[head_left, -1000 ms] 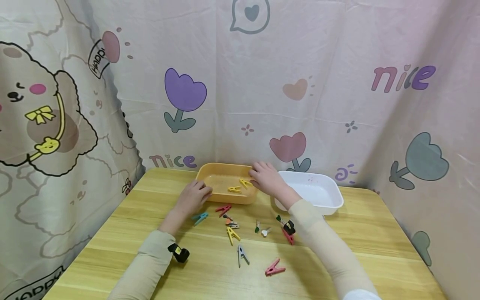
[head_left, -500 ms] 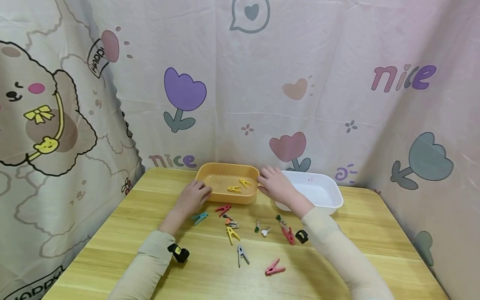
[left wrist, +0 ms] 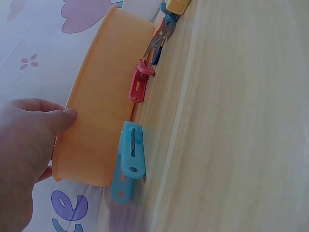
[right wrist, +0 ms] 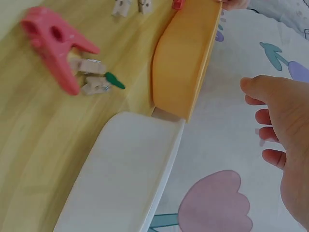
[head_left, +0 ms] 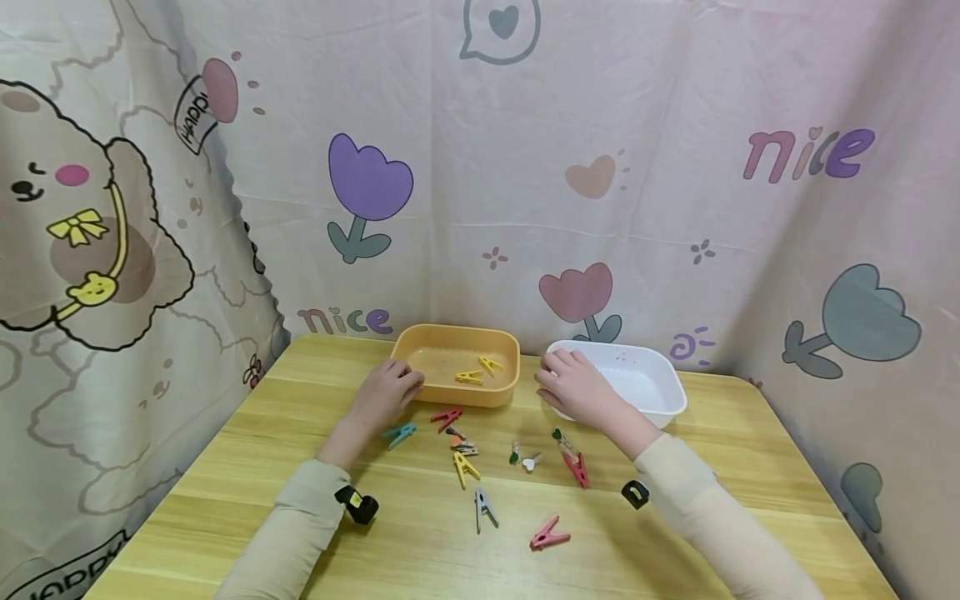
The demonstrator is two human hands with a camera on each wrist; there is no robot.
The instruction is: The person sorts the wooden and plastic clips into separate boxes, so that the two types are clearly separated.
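Observation:
My left hand [head_left: 384, 390] pinches the near left corner of the orange plastic basin [left wrist: 91, 106], thumb on the outer wall and fingers over the rim. Two yellow clothespins [head_left: 470, 377] lie inside that basin. Above the left end of the white basin [head_left: 660, 412] hovers my right hand [head_left: 581, 387]; its fingers are loosely bent and hold nothing in the right wrist view. Closest to the left hand on the table are a blue clothespin [head_left: 400, 436] and a red clothespin [head_left: 447, 419].
On the wooden table [head_left: 247, 500] lie a yellow clothespin [head_left: 465, 470], a grey clothespin [head_left: 485, 510], a pink clothespin [head_left: 550, 534] and another red clothespin [head_left: 576, 470]. Several small wooden clips [head_left: 514, 452] are scattered between them. A printed curtain [head_left: 480, 167] hangs behind the table.
My right hand has let go of the orange basin's right side and moved right, over the white basin's left end. The left hand stays at the orange basin's corner.

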